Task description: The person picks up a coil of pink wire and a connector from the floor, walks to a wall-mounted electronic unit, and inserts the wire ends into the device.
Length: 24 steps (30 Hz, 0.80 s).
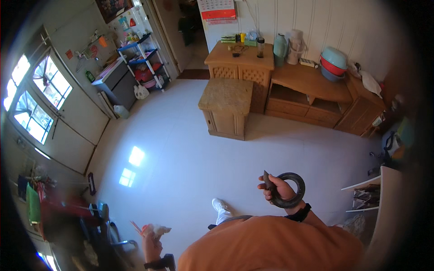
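My right hand (282, 192) is closed round a dark ring (298, 183), like a small tyre, together with a dark pointed piece (268, 180) that sticks up past my thumb; whether they are separate items I cannot tell. Low at the left, my left hand (151, 243) is closed on a crumpled white cloth or tissue (158, 229) and some thin reddish items (138, 228), too small to name exactly. My orange top (271, 246) and one white shoe (219, 205) show below.
A small wooden cabinet (225, 95) stands before larger wooden cabinets (307, 88) with basins (333, 58) and flasks (280, 47). Left are a glazed door (68, 117), a counter (110, 88), a shelf rack (147, 61) and cluttered furniture (63, 198); right, a white shelf unit (379, 203).
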Available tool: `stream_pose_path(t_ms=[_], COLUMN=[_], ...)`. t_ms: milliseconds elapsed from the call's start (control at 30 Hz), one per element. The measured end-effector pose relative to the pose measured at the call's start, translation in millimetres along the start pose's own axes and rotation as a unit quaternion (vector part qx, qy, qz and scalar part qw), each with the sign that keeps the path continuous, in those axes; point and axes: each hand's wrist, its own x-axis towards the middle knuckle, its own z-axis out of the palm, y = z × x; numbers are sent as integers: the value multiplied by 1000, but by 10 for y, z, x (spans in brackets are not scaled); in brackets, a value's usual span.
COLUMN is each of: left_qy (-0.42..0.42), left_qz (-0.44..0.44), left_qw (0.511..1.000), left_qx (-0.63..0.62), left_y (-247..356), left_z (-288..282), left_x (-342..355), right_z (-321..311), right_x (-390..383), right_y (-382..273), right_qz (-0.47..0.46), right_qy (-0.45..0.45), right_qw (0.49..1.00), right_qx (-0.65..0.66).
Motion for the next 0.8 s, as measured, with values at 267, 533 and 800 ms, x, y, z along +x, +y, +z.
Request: stream_pose_path(t_ms=[267,533,800], left_qy=[-211,-348,-284], left_qz=[43,-75,-77], left_qw=[970,931,867], left_qx=[115,74,403], left_y=[1288,1463,1324], left_z=[2392,4351,2827], left_x=[2230,3481,4426], right_z=[381,466,982], right_x=[745,1586,3303], right_y=[-338,-374,-1142], right_qz=[-108,-173,-52], right_qy=[137,202,96], right_qw=[984,954,993], right_qx=[47,141,44])
